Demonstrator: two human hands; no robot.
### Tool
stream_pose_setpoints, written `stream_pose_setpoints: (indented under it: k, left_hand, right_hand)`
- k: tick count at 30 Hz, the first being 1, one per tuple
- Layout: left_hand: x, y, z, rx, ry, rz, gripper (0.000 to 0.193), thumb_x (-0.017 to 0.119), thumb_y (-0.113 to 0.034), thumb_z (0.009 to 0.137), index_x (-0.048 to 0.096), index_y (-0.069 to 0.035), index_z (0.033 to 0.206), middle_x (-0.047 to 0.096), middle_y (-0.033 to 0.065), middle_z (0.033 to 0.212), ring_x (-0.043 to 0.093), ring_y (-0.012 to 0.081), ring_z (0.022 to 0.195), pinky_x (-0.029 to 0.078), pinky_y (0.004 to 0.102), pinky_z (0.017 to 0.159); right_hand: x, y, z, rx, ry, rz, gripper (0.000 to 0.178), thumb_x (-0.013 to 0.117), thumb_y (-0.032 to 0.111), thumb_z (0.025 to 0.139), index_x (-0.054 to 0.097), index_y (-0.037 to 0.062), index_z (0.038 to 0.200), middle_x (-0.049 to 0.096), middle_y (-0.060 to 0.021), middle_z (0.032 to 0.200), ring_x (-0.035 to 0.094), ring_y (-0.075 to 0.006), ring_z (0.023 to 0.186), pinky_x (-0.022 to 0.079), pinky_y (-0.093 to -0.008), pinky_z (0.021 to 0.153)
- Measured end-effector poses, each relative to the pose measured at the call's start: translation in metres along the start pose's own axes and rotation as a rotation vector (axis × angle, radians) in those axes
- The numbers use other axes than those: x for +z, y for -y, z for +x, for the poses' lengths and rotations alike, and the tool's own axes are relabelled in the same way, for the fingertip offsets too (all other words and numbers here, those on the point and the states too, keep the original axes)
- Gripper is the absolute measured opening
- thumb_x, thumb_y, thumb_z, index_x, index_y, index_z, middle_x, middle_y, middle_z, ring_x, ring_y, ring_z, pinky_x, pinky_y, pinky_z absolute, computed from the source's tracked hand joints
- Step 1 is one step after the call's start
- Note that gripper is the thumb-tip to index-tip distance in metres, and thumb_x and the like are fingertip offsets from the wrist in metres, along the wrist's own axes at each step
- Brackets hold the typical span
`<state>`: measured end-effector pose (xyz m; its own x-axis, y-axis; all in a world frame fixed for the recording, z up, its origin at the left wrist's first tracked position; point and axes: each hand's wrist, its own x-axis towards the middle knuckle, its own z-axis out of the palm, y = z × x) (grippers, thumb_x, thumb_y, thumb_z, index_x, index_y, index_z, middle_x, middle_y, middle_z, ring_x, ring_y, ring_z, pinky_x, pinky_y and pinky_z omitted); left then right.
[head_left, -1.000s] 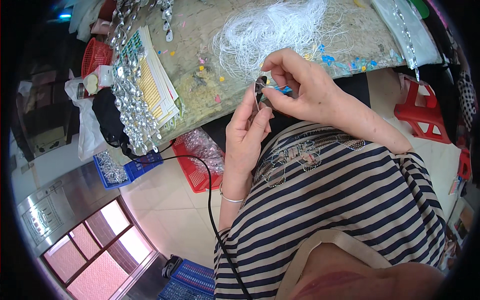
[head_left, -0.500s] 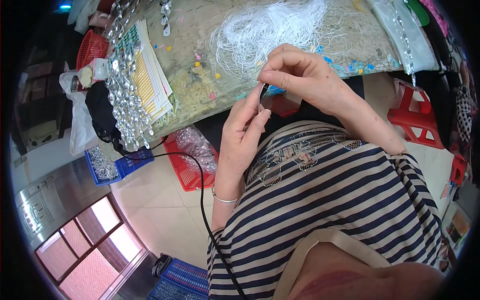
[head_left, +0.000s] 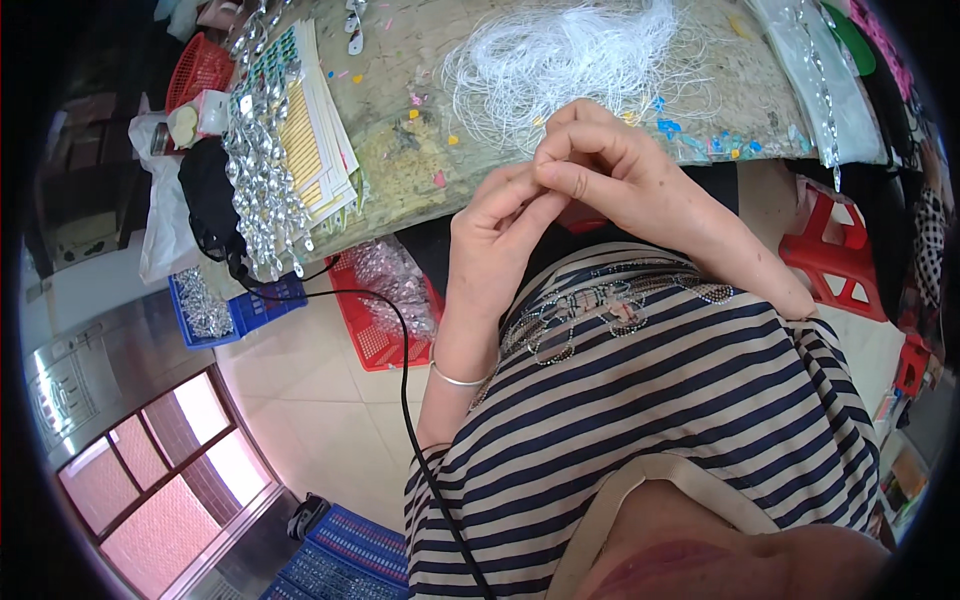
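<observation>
My left hand (head_left: 490,240) and my right hand (head_left: 612,165) meet over the near edge of the worktable (head_left: 395,170). Both are closed in a pinch, with the fingertips touching each other. Whatever lies between them is hidden by the fingers. Just beyond my right hand, a tangled heap of fine white thread (head_left: 560,55) is spread on the tabletop. Strings of clear, silvery faceted beads (head_left: 262,185) hang over the table edge to the left of my hands.
Patterned paper strips (head_left: 322,165) lie beside the beads. A red basket (head_left: 200,70) stands at the far left. Below are a blue crate (head_left: 285,300), a red crate (head_left: 385,350) and a red stool (head_left: 840,250). A black cable (head_left: 404,370) runs past my left arm.
My left hand has moved up against my right fingertips, and its thumb has closed in. The thin dark and shiny piece that showed between the hands is now hidden.
</observation>
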<state>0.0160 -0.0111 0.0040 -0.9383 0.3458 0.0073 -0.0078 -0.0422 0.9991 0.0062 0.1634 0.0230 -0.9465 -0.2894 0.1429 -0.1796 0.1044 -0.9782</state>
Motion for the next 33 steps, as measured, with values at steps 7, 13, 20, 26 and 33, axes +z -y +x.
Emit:
stream_pose_setpoints:
  k: [7,13,20,26,33]
  left_hand:
    - [-0.012,-0.002,-0.011,-0.108,-0.093,-0.024,0.012,0.063,0.0,0.084,0.07,-0.001,0.095,0.064,0.0043,0.094,0.055,0.0062,0.075,0.043,0.0184,0.063]
    - [-0.042,0.008,-0.027,-0.164,-0.163,0.049,0.013,0.063,0.001,0.084,0.069,0.002,0.095,0.065,0.0062,0.097,0.056,0.0071,0.076,0.044,0.0199,0.067]
    - [-0.03,0.003,-0.016,-0.062,-0.154,0.154,0.013,0.064,0.0,0.084,0.07,0.001,0.095,0.066,0.0089,0.099,0.059,0.0096,0.085,0.046,0.0213,0.074]
    - [0.007,-0.017,0.005,-0.123,-0.137,-0.001,0.014,0.062,-0.004,0.087,0.069,0.004,0.095,0.068,0.0089,0.085,0.061,0.011,0.078,0.047,0.0225,0.072]
    - [-0.005,-0.006,-0.005,-0.16,-0.163,-0.101,0.015,0.063,-0.006,0.087,0.068,0.004,0.097,0.068,0.008,0.079,0.061,0.0108,0.072,0.048,0.0219,0.069]
  right_hand:
    - [-0.007,-0.003,-0.008,0.076,0.084,-0.074,0.01,0.062,0.013,0.088,0.062,0.0039,0.092,0.052,-0.0037,0.092,0.053,-0.0123,0.08,0.043,-0.0254,0.07]
    - [-0.048,-0.022,-0.017,-0.162,0.065,-0.486,0.008,0.065,0.01,0.083,0.064,0.0016,0.084,0.057,-0.0076,0.078,0.056,-0.0215,0.076,0.044,-0.0315,0.067]
    - [-0.055,-0.005,-0.012,-0.067,-0.121,-0.327,0.008,0.059,0.008,0.088,0.061,0.0009,0.085,0.054,-0.0021,0.078,0.048,-0.0109,0.071,0.039,-0.0235,0.067]
    - [-0.022,0.001,0.005,-0.241,-0.017,-0.302,0.007,0.06,0.008,0.088,0.06,0.0008,0.088,0.055,-0.0042,0.08,0.052,-0.0136,0.076,0.041,-0.0252,0.069]
    - [-0.037,-0.009,0.002,-0.034,-0.067,-0.172,0.012,0.059,0.013,0.091,0.06,0.0006,0.091,0.056,0.0007,0.083,0.051,-0.0069,0.08,0.042,-0.0227,0.074]
